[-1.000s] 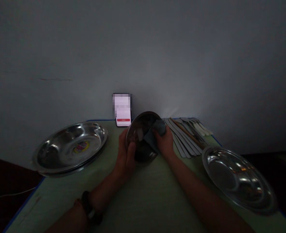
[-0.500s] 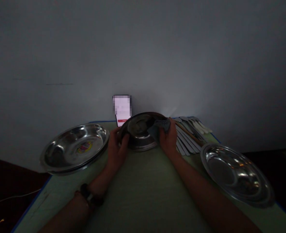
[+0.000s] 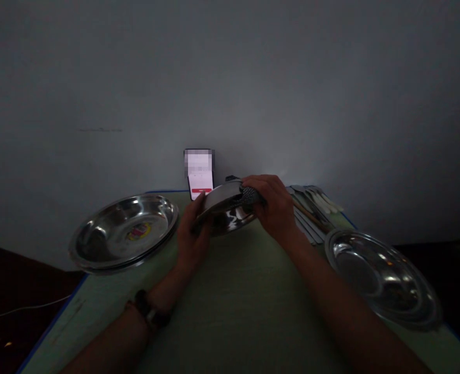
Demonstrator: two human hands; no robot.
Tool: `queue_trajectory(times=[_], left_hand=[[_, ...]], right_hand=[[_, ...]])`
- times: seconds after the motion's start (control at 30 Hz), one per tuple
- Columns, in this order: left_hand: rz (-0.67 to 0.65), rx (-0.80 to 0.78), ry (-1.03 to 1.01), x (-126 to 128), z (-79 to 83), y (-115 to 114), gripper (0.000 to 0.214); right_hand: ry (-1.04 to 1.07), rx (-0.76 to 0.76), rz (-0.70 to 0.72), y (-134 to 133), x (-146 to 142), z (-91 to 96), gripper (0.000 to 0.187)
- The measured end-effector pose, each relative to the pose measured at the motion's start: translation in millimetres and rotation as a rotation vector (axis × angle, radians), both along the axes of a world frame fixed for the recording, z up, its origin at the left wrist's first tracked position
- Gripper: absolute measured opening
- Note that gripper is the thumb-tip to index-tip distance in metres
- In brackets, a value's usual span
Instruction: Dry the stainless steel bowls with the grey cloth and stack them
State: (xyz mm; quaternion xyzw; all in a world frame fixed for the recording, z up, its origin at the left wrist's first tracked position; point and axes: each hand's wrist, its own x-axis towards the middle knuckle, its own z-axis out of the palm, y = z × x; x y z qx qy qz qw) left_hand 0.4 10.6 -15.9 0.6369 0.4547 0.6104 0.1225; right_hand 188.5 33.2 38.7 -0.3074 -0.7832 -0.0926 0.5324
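A shiny metal basin [image 3: 230, 221] is held tilted above the middle of the table, between both hands. My left hand [image 3: 193, 228] grips its left rim, with the thumb on the near side. In my right hand [image 3: 274, 205] is a dark grey patterned cloth [image 3: 252, 196], folded over the basin's upper right rim, with the fingers closed around it. Part of the basin's inside is hidden by its tilt and by the hands.
Stacked metal basins [image 3: 124, 234] stand at the left; the top one bears a coloured sticker. Another metal basin [image 3: 381, 275] lies at the right. Behind it are several knives and utensils [image 3: 311, 208]. A lit phone [image 3: 200, 174] leans against the wall [image 3: 230, 78].
The basin has turned from showing its inside to a steeper tilt, with its rim towards me. My right hand and the cloth have moved up over the rim.
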Motion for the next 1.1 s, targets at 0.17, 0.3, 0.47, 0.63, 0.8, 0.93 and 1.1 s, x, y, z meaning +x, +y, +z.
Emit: queue_trajectory(times=[0.17, 0.3, 0.47, 0.63, 0.8, 0.93, 1.1], left_hand=[[-0.068, -0.069, -0.109, 5, -1.3, 1, 0.038], [-0.058, -0.136, -0.219, 7, 1.4, 4, 0.037], [0.004, -0.175, -0.284, 8, 2.2, 5, 0.036], [0.027, -0.165, -0.298, 9, -0.1, 8, 0.038], [0.003, -0.167, -0.300, 8, 0.0, 9, 0.036], [-0.019, -0.151, -0.312, 7, 0.4, 9, 0.034], [-0.025, -0.081, -0.205, 8, 2.9, 2, 0.041]], right_hand=[[0.089, -0.110, -0.019, 3, 4, -0.8, 0.032], [0.225, -0.300, -0.101, 12, 5, -14.0, 0.035], [0.593, -0.483, -0.190, 20, -14, -46.5, 0.022], [0.880, -0.743, -0.087, 20, -37, -76.8, 0.031], [0.912, -0.780, -0.033, 23, -37, -82.6, 0.031], [0.882, -0.764, -0.037, 22, -35, -82.7, 0.031], [0.850, -0.686, -0.113, 20, -31, -65.5, 0.027]])
